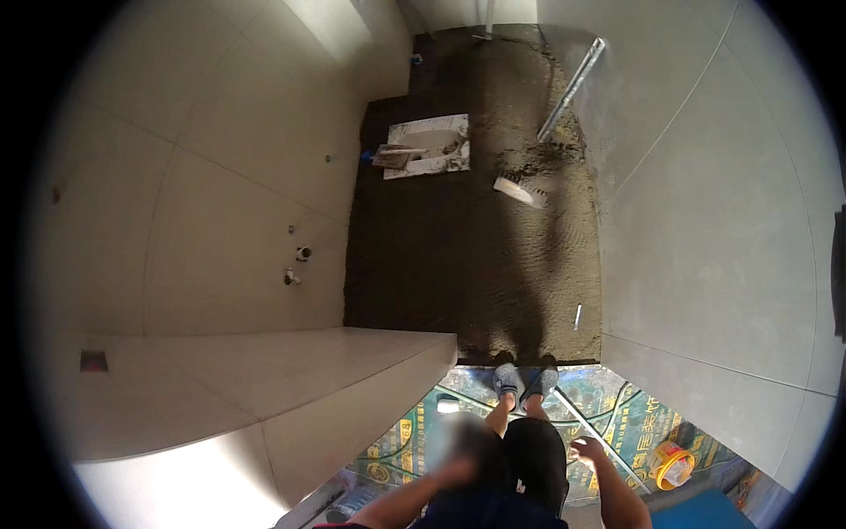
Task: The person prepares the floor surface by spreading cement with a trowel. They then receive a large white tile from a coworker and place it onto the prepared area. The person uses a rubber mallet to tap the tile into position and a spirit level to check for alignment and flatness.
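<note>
My left hand [460,469] is over my left thigh at the lower middle. Blur covers its fingers, so I cannot make out whether it holds anything. Beside my right knee hangs my right hand [588,450], fingers loosely bent and a little apart, with no object visible in it. A long pale bar [586,421] lies on the covered floor near that hand. Further off, a pale trowel [520,191] rests on the dark, combed mortar [423,264]. A white squat toilet pan [423,128] is set in the mortar, with a float [397,157] lying on its left edge.
A metal straightedge [571,91] leans by the right wall [705,220]. A short white stick [578,317] lies on the mortar near its front edge. Pipe ends [303,254] stick out of the left wall. A yellow bucket [673,467] stands at the lower right on printed green sheeting.
</note>
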Demonstrator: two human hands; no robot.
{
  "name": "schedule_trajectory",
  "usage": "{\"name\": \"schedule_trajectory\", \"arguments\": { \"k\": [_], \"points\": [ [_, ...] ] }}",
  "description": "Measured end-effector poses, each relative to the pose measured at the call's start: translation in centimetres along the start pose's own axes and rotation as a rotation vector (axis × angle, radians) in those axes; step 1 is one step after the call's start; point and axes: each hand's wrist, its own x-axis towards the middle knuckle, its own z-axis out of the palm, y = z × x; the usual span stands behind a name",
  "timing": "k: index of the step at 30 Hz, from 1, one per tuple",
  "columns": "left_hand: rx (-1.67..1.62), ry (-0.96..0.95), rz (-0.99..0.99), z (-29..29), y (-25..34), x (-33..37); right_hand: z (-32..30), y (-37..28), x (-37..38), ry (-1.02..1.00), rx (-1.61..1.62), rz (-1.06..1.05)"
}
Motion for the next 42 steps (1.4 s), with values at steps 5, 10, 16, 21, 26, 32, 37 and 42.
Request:
{"name": "schedule_trajectory", "arguments": {
  "k": [5, 10, 16, 21, 26, 32, 37, 42],
  "points": [
    [0.052, -0.192, -0.284, -2.7, 5.5, 1.2, 0.9, -2.8, 13.5, -0.302, 0.063, 0.305],
    [-0.042, 0.097, -0.143, -6.1, 10.5, 8.1, 8.2, 5.1, 25.3, -0.226, -0.416, 0.05],
    [0.224, 0.292, 0.038, -7.0, 12.2, 19.4, 10.1, 11.6, 38.8, 0.104, -0.041, 0.47],
    [0.079, 0.437, 0.151, -9.0, 10.6, 22.0, 6.8, 15.7, 49.3, 0.207, -0.023, 0.621],
    [0.057, 0.35, 0.148, -12.8, 13.4, 23.6, 5.9, 20.2, 56.5, 0.721, 0.046, 0.552],
    [0.077, 0.215, 0.12, -14.3, 13.7, 24.3, 3.3, 17.0, 63.7, 0.692, 0.34, 0.789],
    [0.192, 0.248, 0.144, -12.7, 13.0, 23.4, 10.5, 20.2, 58.9, 0.689, 0.311, 0.659],
    [0.22, 0.159, 0.126, -12.2, 14.3, 24.4, 9.4, 22.2, 56.3, 0.85, 0.247, 0.55]
  ]
}}
